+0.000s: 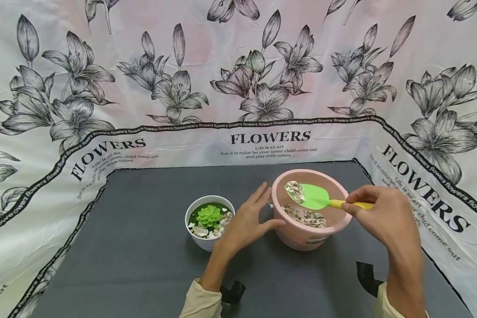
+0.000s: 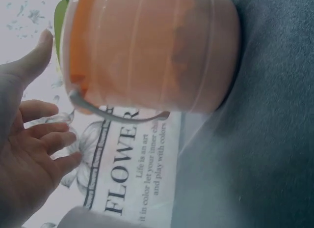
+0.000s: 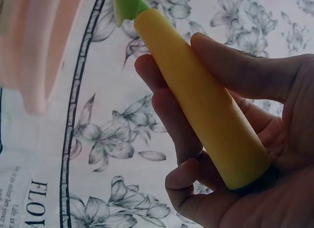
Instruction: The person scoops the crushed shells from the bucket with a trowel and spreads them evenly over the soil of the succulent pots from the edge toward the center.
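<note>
My right hand (image 1: pixel 385 216) grips the yellow handle (image 3: pixel 203 102) of a small green trowel (image 1: pixel 315 197). Pale pebbles (image 1: pixel 295 191) lie on its blade, which hovers over a pink bucket (image 1: pixel 302 238). More mixed stones (image 1: pixel 307 217) cover the bucket's bottom. My left hand (image 1: pixel 242 225) is held with fingers extended between the bucket and a white pot (image 1: pixel 204 242), its thumb near the bucket's rim; in the left wrist view the hand holds nothing. The pot bears a green succulent (image 1: pixel 209 216) with whitish stones around part of it.
A dark grey cloth (image 1: pixel 143 247) covers the table. Behind it and at both sides hangs a white sheet (image 1: pixel 198 145) with printed flowers. The bucket's grey handle (image 2: pixel 120 114) hangs down its side in the left wrist view.
</note>
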Demonstrator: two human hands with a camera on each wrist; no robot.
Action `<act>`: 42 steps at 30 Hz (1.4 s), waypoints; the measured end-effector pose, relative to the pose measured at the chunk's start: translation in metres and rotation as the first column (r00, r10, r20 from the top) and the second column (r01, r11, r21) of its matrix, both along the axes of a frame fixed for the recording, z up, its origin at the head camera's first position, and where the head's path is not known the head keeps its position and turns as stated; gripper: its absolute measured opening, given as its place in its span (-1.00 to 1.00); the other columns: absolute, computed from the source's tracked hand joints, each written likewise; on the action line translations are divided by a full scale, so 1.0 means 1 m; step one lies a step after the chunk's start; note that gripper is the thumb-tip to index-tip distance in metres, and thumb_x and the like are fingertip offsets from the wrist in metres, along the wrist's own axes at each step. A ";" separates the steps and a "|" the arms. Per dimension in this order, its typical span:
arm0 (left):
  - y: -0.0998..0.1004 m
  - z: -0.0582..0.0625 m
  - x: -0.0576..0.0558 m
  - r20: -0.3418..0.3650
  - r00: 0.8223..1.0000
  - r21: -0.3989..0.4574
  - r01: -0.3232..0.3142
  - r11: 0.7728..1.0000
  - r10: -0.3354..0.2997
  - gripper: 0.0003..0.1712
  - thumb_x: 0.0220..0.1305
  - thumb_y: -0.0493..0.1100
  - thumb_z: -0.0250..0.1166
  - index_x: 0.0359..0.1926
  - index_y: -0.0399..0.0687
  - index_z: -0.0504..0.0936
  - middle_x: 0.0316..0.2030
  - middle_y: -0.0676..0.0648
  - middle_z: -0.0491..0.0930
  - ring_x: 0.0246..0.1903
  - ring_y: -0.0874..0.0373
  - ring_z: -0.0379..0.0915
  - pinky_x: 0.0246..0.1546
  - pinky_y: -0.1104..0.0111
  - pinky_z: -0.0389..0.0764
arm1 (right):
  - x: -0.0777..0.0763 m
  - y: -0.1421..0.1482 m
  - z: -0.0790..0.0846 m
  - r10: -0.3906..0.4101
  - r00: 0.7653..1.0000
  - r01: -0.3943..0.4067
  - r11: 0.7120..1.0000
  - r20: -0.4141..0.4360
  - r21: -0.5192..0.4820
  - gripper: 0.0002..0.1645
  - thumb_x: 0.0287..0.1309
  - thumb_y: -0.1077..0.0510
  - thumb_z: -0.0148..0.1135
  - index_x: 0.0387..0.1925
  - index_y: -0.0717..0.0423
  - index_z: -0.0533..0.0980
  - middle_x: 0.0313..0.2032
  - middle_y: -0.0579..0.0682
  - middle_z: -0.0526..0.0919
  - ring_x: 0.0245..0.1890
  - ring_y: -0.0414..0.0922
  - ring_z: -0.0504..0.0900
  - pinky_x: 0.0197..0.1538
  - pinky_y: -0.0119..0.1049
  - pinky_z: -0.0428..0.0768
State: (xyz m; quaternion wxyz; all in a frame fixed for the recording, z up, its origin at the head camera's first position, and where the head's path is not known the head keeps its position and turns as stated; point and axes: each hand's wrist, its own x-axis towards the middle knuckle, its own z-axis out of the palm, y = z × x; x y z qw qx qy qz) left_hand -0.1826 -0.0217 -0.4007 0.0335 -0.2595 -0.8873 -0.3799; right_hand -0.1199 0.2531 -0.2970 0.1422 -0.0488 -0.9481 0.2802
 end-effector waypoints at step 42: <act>-0.108 0.008 0.015 0.008 0.980 0.032 -0.201 0.979 0.201 0.16 0.27 0.21 0.48 0.68 0.04 0.04 0.70 -0.04 -0.03 0.68 -0.12 -0.10 0.56 -0.22 0.21 | -0.025 -0.088 0.006 0.248 0.968 -0.252 0.955 -0.043 -0.155 -0.95 0.07 0.25 0.51 -0.37 0.05 0.77 -0.43 -0.02 0.77 -0.45 -0.15 0.61 -0.38 -0.38 0.58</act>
